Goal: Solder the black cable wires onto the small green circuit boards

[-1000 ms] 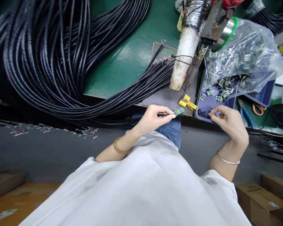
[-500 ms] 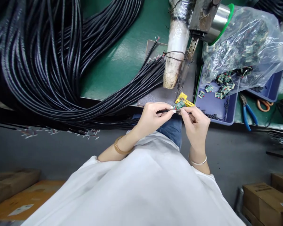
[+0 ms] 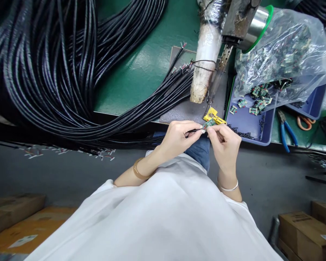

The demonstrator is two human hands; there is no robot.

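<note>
My left hand (image 3: 180, 136) is closed, its thumb and forefinger pinching the end of a black cable (image 3: 190, 131). Thin coloured wires at that end meet a small green circuit board (image 3: 210, 123). Against the lower edge of the board, my right hand (image 3: 225, 139) pinches with thumb and fingertips, partly covering it. Just behind the board lies a yellow clip-like piece (image 3: 212, 114) at the bench edge. The metal tip of a soldering iron (image 3: 216, 78) points down towards that yellow piece, beside a wrapped white tube (image 3: 200, 78).
Bundles of black cable (image 3: 78, 119) sweep across the left of the green bench (image 3: 130, 79). To the right are a purple tray (image 3: 266, 136) with boards and black bits, a plastic bag (image 3: 285, 47) of boards, blue-handled pliers (image 3: 286, 134), orange-handled scissors (image 3: 305, 122) and a solder spool (image 3: 256, 27).
My two hands have come closer together, and the fingertips of my right hand now sit nearer the wired end of the board. The whole view has shifted slightly.
</note>
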